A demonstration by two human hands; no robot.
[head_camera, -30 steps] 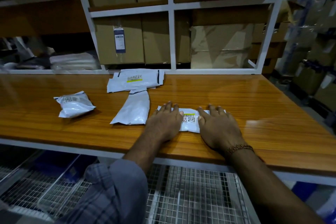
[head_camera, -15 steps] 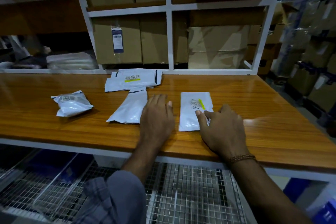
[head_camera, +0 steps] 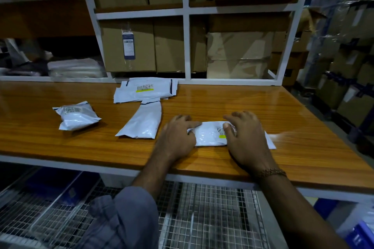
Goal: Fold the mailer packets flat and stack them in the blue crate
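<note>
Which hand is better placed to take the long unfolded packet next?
The left hand: the long packet lies just left of it, while the right hand rests on the folded packet.

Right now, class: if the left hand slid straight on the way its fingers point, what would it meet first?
The left hand points right, so it would press further into the mailer packet it already touches, then probably reach the right hand on the packet's other side.
</note>
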